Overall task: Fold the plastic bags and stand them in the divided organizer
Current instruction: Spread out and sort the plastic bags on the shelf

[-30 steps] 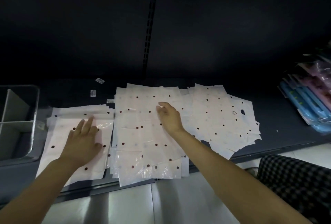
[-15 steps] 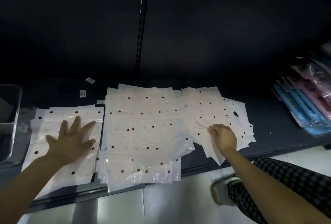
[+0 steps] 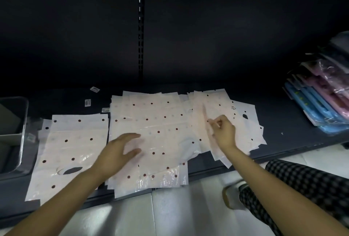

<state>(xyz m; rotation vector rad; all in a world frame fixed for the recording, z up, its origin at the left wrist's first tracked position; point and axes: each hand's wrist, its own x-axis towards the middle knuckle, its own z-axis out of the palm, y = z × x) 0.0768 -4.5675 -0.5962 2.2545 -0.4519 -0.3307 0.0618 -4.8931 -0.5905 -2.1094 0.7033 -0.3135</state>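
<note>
Plastic bag (image 3: 205, 122) in pinching right hand (image 3: 223, 131)

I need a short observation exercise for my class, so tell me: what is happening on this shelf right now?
A person is sorting white dotted plastic bags spread flat in piles on a dark shelf. The right hand pinches a bag from the right-hand pile and lifts its edge. The left hand hovers open over the middle pile. The organizer sits at the left edge, and no bags stand in the part that shows.
</note>
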